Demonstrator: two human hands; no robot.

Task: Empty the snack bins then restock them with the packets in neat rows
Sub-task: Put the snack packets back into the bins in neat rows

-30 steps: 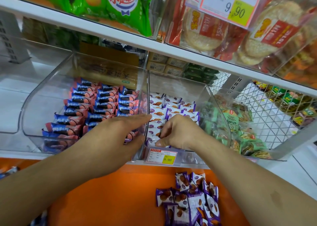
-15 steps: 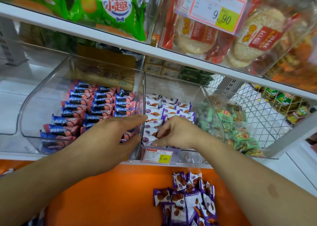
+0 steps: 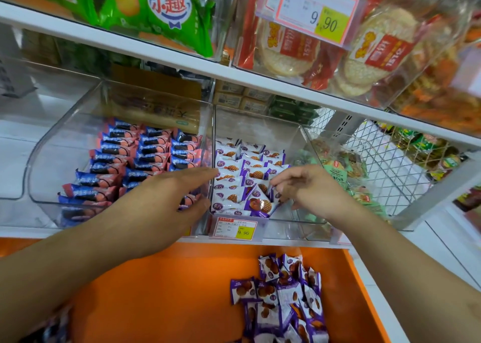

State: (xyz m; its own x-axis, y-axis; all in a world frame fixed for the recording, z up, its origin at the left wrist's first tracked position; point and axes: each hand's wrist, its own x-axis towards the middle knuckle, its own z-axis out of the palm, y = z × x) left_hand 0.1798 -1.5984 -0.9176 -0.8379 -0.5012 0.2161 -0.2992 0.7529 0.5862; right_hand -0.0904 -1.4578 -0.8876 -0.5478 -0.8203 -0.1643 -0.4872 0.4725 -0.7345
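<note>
While purple waffle packets (image 3: pixel 235 183) fill the middle clear bin (image 3: pixel 260 126) in rows running front to back, the right hand (image 3: pixel 309 186) pinches one packet at the front row, nearer the gap; the left hand (image 3: pixel 166 194) rests open against the bin's left wall.

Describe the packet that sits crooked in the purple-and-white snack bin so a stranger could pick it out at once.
Find the clear middle bin on the lower shelf, with the 9.90 price tag on its front. At its front edge, just left of the right hand, lies one purple-and-white packet. Unlike the packets in rows behind it, it is turned at an angle, waffle picture up.
</note>
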